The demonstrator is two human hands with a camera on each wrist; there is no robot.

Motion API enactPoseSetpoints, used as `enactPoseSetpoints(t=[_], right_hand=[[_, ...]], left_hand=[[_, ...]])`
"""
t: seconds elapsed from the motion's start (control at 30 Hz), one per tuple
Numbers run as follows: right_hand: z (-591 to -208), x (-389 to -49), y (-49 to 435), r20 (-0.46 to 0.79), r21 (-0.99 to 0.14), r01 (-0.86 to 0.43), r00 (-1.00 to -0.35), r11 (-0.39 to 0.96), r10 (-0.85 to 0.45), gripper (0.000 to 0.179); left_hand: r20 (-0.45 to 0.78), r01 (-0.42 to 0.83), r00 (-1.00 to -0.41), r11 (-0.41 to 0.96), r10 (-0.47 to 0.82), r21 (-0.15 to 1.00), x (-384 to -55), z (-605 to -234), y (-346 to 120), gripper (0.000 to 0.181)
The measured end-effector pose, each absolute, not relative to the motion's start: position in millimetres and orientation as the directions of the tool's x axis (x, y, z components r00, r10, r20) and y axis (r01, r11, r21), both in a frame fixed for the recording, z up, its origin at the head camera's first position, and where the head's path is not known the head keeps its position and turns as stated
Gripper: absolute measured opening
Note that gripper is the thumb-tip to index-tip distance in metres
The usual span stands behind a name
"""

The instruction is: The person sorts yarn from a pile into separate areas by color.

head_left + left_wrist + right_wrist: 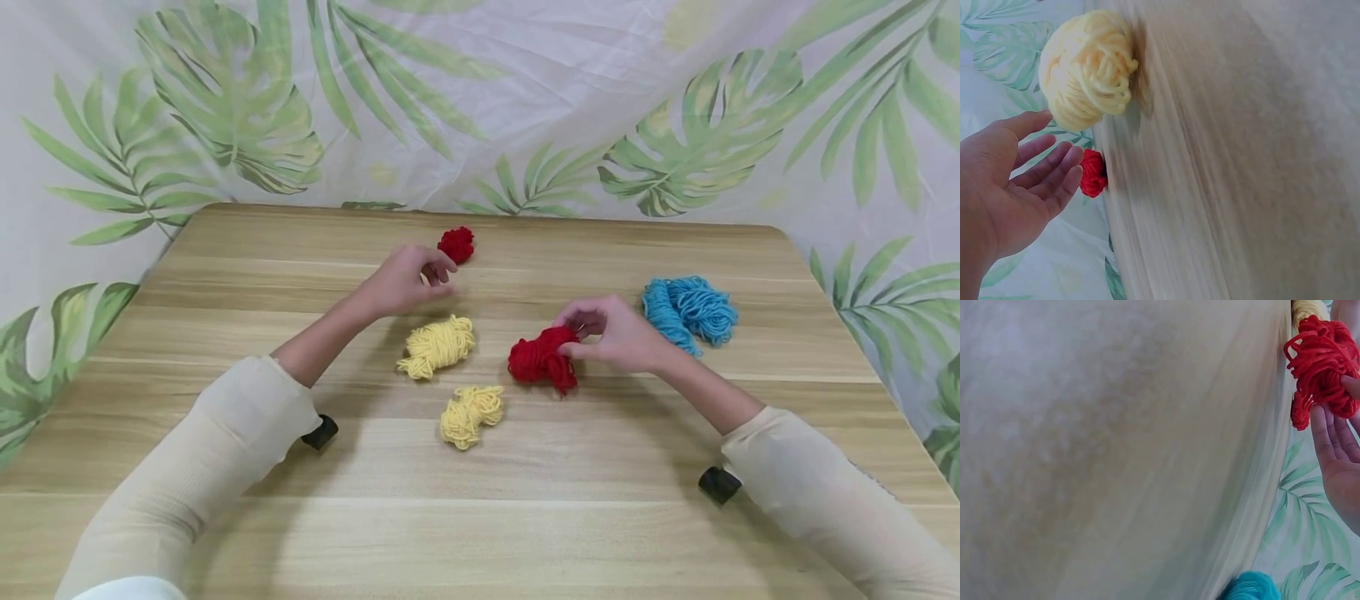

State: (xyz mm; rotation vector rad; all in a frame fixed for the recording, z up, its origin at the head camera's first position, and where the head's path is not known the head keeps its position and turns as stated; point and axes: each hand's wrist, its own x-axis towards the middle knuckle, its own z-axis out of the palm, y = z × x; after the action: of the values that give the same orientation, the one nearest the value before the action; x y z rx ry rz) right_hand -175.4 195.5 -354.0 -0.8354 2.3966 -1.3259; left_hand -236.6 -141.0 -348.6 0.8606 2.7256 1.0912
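Note:
My right hand (622, 337) pinches a bundle of red yarn (536, 358) between thumb and fingers, over the middle of the table. In the right wrist view the red bundle (1322, 362) shows loose loops, with the thumb on one side and fingertips on the other. My left hand (401, 279) hovers with loosely bent fingers and holds nothing. Just past its fingertips lies a smaller red yarn bundle (457, 244). A yellow yarn bundle (438, 346) lies on the near side of the left hand, and a second yellow bundle (471, 417) sits closer to me.
Two blue yarn bundles (690, 312) lie side by side on the right, beyond the right wrist. The wooden table (480, 533) ends at the back against a leaf-patterned cloth (540, 100). A dark block-like piece (720, 485) shows beneath each forearm.

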Motion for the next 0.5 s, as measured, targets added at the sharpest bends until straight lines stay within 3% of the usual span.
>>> enactPoseSetpoints(t=[0.5], right_hand=[[-354,-186,197,0.038,-0.847,-0.32,-0.833,0.425,-0.551,0.022]], left_hand=[[0.092,0.472,-0.813,0.558,0.574,0.683,-221,-345,-149,0.032]])
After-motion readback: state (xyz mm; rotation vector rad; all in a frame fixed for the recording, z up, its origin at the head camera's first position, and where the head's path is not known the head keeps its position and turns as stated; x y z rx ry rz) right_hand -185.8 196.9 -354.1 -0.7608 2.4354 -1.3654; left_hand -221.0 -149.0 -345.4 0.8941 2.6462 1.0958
